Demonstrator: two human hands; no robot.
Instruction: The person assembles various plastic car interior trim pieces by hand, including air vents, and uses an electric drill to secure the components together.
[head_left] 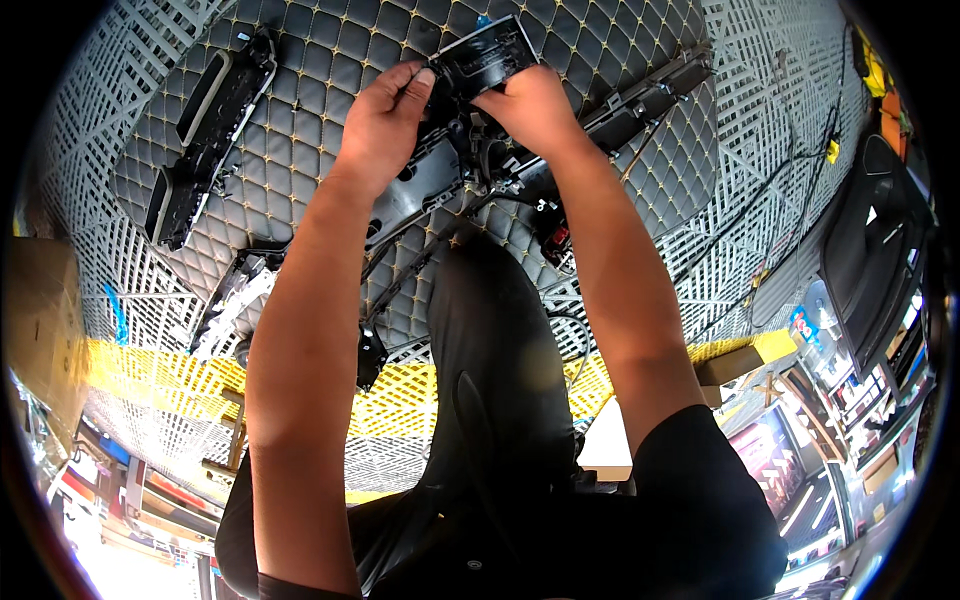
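Observation:
My left hand (385, 115) is closed, its thumb and fingers pinching the left side of a glossy black rectangular panel with a pale edge (490, 58). My right hand (532, 108) grips the lower right of the same panel, some fingers hidden behind it. The panel is tilted up above a black plastic car trim assembly (425, 188), whose brackets and dark wiring show between my forearms. A long, narrow black trim strip (655, 95) lies beyond my right hand. Left of my left hand rests a black vent trim piece (215, 140).
Everything lies on a dark quilted mat with yellow stitching (320, 70), over grey grid floor tiles (770, 110) with a yellow band (160, 375). A cardboard box (45, 320) stands at left. Black cables (790, 170) and a large black panel (870, 250) are at right.

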